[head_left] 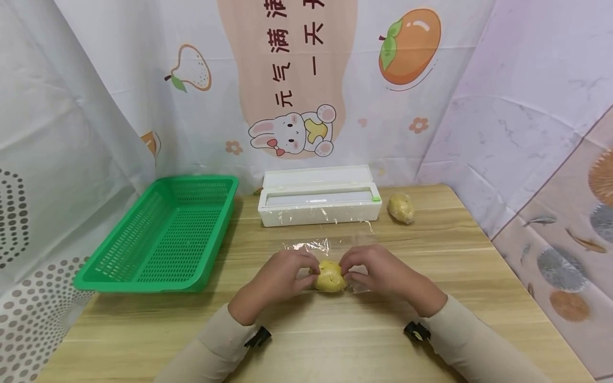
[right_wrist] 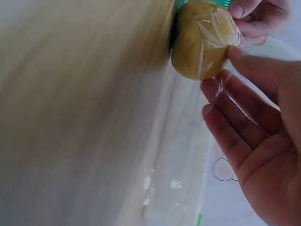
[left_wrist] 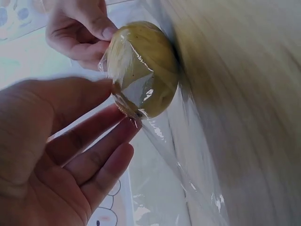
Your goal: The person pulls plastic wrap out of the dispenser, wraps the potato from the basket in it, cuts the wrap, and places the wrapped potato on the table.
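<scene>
A yellow potato [head_left: 330,276] sits on the table, partly covered by clear cling film [head_left: 316,246] that spreads out behind it toward the white box. At its left side my left hand [head_left: 289,271] pinches the film between thumb and fingers, the fingertips against the potato. My right hand [head_left: 375,270] does the same on the right side. In the left wrist view the film stretches shiny over the potato [left_wrist: 148,70] and trails down from the left fingertips. The right wrist view shows folded film between the right thumb and fingers, beside the potato [right_wrist: 195,42].
Behind the hands stands a white cling film box [head_left: 321,214] with its lid up and a roll inside. A film-wrapped potato [head_left: 401,208] lies right of it. On the left is a green plastic basket [head_left: 210,255]. Printed curtains [head_left: 191,127] hang around the wooden table [head_left: 479,298].
</scene>
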`<state>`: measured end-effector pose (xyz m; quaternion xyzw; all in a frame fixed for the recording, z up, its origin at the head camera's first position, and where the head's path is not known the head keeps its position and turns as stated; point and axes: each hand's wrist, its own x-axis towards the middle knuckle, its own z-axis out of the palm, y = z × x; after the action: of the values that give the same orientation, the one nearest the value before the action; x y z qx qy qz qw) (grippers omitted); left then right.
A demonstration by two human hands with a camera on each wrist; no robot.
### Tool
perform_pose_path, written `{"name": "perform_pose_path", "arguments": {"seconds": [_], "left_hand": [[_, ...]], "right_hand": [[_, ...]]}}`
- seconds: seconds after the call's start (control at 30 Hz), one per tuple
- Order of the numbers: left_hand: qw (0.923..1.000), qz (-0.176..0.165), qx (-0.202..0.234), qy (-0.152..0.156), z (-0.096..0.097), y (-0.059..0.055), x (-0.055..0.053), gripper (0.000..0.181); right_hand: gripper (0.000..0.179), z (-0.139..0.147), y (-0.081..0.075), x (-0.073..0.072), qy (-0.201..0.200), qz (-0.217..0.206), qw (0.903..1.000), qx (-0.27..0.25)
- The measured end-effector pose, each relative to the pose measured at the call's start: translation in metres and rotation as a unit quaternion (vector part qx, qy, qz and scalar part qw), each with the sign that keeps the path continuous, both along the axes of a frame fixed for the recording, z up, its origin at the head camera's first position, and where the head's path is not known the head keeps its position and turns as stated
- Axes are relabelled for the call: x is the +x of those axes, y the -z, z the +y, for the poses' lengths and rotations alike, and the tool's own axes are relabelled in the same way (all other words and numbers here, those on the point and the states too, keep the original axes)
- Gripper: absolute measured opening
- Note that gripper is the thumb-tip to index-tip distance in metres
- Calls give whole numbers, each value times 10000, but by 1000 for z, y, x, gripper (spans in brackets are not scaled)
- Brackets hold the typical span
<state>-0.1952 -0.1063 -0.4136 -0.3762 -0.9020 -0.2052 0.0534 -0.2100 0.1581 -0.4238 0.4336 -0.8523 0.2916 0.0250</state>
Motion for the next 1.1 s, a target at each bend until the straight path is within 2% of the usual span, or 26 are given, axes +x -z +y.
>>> {"name": "perform_pose_path", "arguments": {"seconds": [0.13, 0.37, 0.47, 0.6, 0.8, 1.1], "left_hand": [[9998, -30, -166, -104, 0, -1, 2, 20], [9983, -221, -375, -377, -1, 3, 0, 46], [9986, -178, -310, -393, -2, 6, -2, 49], [9987, -173, -229, -429, -1, 6, -7, 46], [9979, -358, -133, -516, -1, 6, -14, 37], [9942, -985, 360, -239, -6, 12, -24, 34]], "right_hand": [[14, -1, -8, 8, 294, -61, 9987, 419], [53, -5, -13, 16, 664, -105, 9933, 942], [59, -7, -10, 15, 808, -54, 9925, 916], [54, -11, -7, 10, 994, 17, 9919, 792], [48, -15, -4, 4, 1218, 34, 9894, 788], [35, -12, -2, -4, 1135, -490, 9911, 498]]}}
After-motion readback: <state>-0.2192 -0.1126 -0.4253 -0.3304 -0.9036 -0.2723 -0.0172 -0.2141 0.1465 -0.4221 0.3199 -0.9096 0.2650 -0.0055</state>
